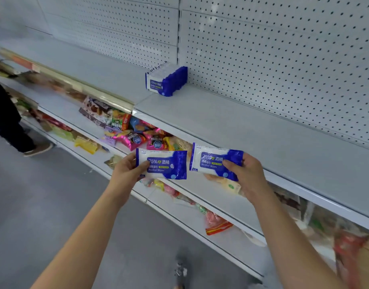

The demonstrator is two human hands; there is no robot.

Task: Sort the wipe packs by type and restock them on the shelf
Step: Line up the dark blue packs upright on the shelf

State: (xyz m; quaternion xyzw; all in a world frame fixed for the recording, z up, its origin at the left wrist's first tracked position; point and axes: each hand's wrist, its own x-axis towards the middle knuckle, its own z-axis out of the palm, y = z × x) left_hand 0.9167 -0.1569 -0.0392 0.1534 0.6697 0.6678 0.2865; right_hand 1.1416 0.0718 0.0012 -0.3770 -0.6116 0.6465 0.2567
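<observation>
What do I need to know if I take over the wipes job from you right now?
Left hand grips the left pack by its end. Right hand grips the right pack.
Both are the same blue-and-white alcohol wipes, held in front of the shelf edge.
Done: a row of packs of that type stands on the top shelf by the pegboard.
Left: add both held packs to that row. Whether more packs wait elsewhere is not visible.
</observation>
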